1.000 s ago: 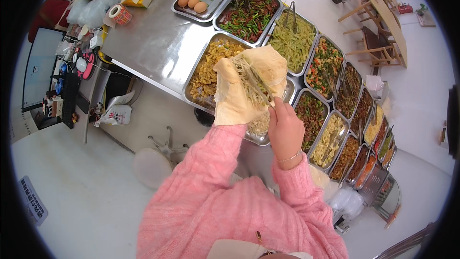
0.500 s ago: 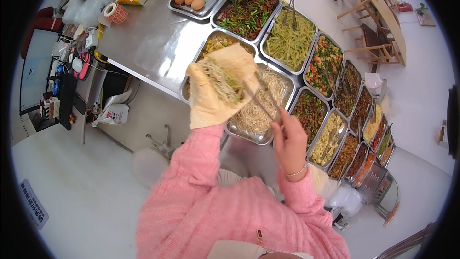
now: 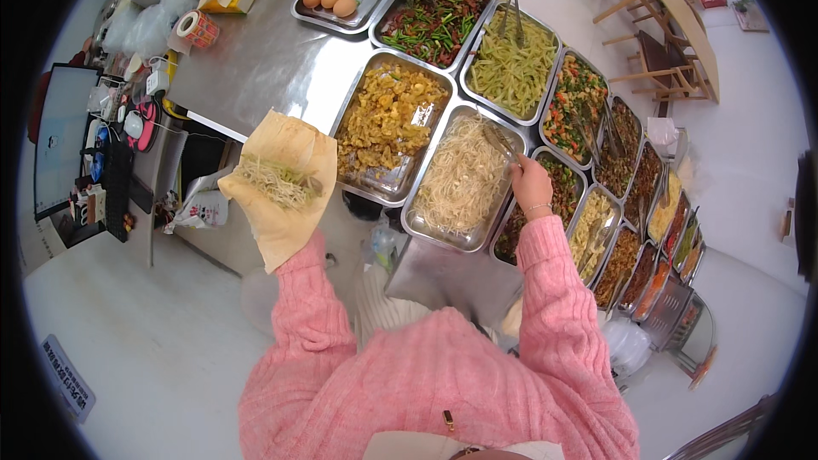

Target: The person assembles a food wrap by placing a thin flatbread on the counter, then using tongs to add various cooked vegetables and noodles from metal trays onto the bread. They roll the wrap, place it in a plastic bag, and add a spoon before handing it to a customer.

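Observation:
A thin flatbread (image 3: 285,243) lies spread over my left hand, left of the trays and in front of the counter edge. My left hand is hidden beneath it; only the pink sleeve (image 3: 311,298) shows. Pale bean sprouts and some green shreds form a small heap of filling (image 3: 277,183) on the bread. My right hand (image 3: 532,187) is closed on metal tongs (image 3: 501,143), which rest at the upper right side of the bean sprouts (image 3: 460,183) in their steel tray. To the left of that tray is one with yellow chunky food (image 3: 392,115).
Several steel trays of cooked food run off to the right, with green strips (image 3: 511,64) and meat with green pieces (image 3: 434,17) behind. Eggs (image 3: 328,2) sit in the far-left tray. A label roll (image 3: 200,30) stands on the steel counter (image 3: 264,68); a monitor (image 3: 64,145) is at left.
My left hand has carried the filled flatbread left, away from above the trays, uncovering the yellow food. My right hand has moved up and right, taking the tongs from the bread to the sprout tray.

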A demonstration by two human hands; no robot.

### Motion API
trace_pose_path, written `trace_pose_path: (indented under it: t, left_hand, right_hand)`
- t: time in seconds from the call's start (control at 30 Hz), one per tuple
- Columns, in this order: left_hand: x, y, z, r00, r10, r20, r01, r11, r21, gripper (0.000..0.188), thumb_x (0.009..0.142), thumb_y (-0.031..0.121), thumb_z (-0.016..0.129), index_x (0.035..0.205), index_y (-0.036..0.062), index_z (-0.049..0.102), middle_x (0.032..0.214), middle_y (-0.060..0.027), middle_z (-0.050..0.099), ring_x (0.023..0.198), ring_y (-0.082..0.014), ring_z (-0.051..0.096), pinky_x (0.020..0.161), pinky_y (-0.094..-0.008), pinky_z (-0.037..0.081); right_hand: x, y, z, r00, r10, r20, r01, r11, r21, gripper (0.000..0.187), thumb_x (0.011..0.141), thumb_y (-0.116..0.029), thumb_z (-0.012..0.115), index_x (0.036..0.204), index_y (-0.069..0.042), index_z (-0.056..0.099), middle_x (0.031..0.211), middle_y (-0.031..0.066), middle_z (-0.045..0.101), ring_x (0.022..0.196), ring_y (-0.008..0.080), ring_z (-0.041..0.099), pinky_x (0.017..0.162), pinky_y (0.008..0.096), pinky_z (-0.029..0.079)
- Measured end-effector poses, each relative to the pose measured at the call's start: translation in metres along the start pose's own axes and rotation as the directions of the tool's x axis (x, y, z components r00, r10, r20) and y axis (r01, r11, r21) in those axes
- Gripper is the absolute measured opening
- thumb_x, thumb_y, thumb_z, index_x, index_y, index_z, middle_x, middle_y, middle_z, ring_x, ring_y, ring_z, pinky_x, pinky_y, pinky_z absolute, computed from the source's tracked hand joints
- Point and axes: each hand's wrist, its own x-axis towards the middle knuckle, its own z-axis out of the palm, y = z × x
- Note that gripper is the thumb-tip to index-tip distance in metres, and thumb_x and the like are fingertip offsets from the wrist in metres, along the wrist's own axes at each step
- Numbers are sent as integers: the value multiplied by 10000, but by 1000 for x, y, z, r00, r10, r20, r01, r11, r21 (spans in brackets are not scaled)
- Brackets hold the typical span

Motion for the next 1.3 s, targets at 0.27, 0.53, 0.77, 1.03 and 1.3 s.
trace_pose_path:
  t: [0.27, 0.53, 0.77, 1.03, 1.3]
  left_hand:
    - [0, -8, -13, 990, -67, -123, 60, 996, -59, 955, 765, 777, 686, 1430, 115, 509, 1400, -51, 569, 1265, -244, 555, 1069, -479, 498]
    - [3, -5, -25, 993, -6, -114, -6, 995, -104, 893, 794, 765, 677, 1423, 149, 529, 1405, -28, 573, 1248, -224, 558, 1040, -459, 515]
    - [7, 11, -33, 975, -75, -208, 50, 991, -121, 854, 841, 788, 604, 1427, 172, 530, 1410, -19, 559, 1237, -223, 562, 988, -448, 537]
    - [28, -11, 5, 991, -92, -92, 72, 977, -202, 764, 856, 653, 656, 1400, 128, 544, 1369, -64, 579, 1217, -253, 572, 960, -462, 555]
    - [60, -25, 34, 992, -125, 7, 123, 968, -219, 863, 884, 776, 572, 1461, 138, 512, 1423, -74, 584, 1243, -278, 591, 1034, -488, 520]
  right_hand:
    - [5, -10, -11, 999, -41, -16, 41, 999, -30, 311, 950, -242, 663, 1216, -84, 693, 1061, 188, 718, 985, 408, 680, 818, 502, 548]
    - [-12, -31, -49, 974, -33, 222, 70, 984, -161, 320, 914, -213, 697, 1218, -113, 715, 1067, 184, 723, 975, 394, 696, 831, 495, 557]
    - [-18, -55, -73, 981, -87, 176, 114, 982, -149, 280, 906, -215, 708, 1168, -116, 721, 1038, 160, 718, 943, 391, 693, 781, 488, 560]
    - [77, -131, -73, 964, -259, 66, 265, 957, -114, 268, 930, -241, 695, 1116, -49, 698, 1014, 221, 703, 925, 408, 710, 763, 505, 569]
    - [223, -167, -31, 979, -73, 191, 98, 987, -124, 376, 976, -329, 647, 1112, 13, 724, 1149, 261, 717, 1056, 437, 696, 908, 484, 564]
